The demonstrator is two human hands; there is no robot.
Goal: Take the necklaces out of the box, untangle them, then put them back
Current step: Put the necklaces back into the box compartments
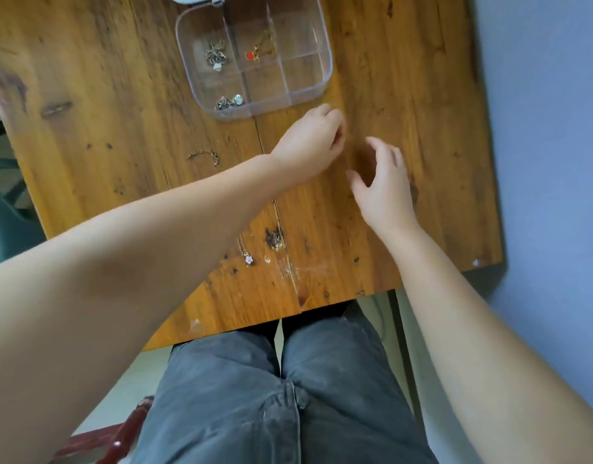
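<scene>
A clear plastic box (321, 83) with several compartments stands at the table's far middle. In it lie a silver necklace (216, 56), a gold necklace with a red pendant (254, 53) and a silver necklace with a round pendant (229, 102). A short gold chain (204, 155) lies loose on the wood. A thin necklace with a small flower pendant (247, 257) lies near the front edge, its upper part hidden under my left forearm. My left hand (311, 142) hovers just below the box, fingers curled together with the tips hidden. My right hand (385, 185) is beside it, fingers spread over the wood.
The wooden table (120, 95) is made of planks with a seam down the middle and dark stains. Its front edge is over my lap. A blue wall runs along the right side. A teal chair stands at the left, and a white object sits behind the box.
</scene>
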